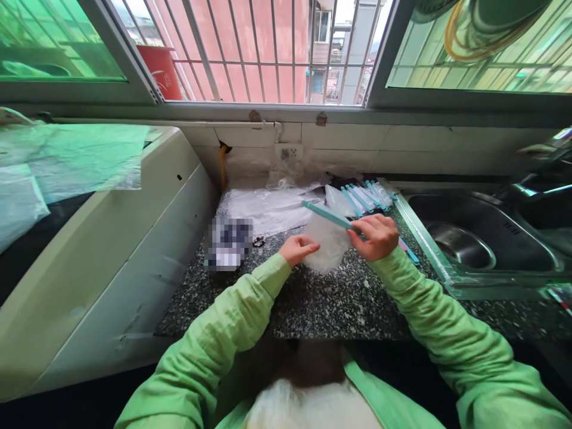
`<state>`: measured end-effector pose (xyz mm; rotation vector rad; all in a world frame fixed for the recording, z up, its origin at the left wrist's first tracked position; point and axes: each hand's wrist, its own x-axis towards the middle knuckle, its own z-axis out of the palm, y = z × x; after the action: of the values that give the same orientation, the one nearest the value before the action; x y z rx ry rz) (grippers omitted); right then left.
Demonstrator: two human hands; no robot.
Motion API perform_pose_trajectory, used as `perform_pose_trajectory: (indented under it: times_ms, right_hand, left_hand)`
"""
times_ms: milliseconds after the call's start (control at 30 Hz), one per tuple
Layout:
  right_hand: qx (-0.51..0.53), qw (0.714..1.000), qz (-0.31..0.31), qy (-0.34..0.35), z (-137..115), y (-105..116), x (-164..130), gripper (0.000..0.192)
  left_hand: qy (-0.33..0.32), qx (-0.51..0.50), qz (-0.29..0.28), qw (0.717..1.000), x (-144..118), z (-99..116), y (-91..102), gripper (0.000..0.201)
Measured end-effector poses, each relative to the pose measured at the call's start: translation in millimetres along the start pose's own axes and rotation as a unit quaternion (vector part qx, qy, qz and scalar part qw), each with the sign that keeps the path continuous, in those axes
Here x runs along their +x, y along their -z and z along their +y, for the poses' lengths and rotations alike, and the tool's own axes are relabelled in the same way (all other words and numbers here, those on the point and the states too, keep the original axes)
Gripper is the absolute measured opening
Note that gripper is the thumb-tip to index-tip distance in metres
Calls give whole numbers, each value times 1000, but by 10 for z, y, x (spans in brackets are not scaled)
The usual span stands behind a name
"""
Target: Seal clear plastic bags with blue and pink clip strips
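Observation:
My left hand (298,249) is closed in a pinch at the left edge of a small clear plastic bag (328,247). A long, flat teal stick (325,214) is held by its near end in my right hand (376,236), its far end pointing up and left above the bag. What exactly the stick is, I cannot make out. Behind my right hand lies a row of similar teal sticks (357,199), some in clear wrapping. One blue and pink stick (410,253) lies to the right, partly hidden by my right hand.
A speckled dark countertop (330,304) carries flattened plastic sheets (268,208) at the back and a blurred-out object (229,244) at left. A metal sink (482,208) borders the right; a pale appliance (134,250) stands at left. A barred window is ahead.

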<state>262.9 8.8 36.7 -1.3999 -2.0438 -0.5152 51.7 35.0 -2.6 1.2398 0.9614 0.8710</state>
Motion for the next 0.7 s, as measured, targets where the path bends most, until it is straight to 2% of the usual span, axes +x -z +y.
perform_pose_trajectory:
  times_ms: [100,233,333,400,533,700]
  right_hand:
    - [-45,998,-9,-48,319,15,127,24]
    - [-106,988,-13,-108,752,-54,268,29]
    - [-138,980,-9,-146,1018,-147,342,31]
    - [-146,976,-21,-161,1156,-222,378,32]
    - [-154,970,-55,-182,1332,-397,414,34]
    - [-170,964,-88,-182,1427,-603,365,32]
  left_hand:
    - [2,8,18,1000,244,122,-187,31]
    - [-15,13,87,996,697,244,-468,22]
    - [-47,45,136,989,1028,299,-672,25]
    - [-46,82,162,982,1214,321,-773,28]
    - [-25,162,194,967,1469,317,-854,31]
    - [-4,208,190,959,1605,226,-818,22]
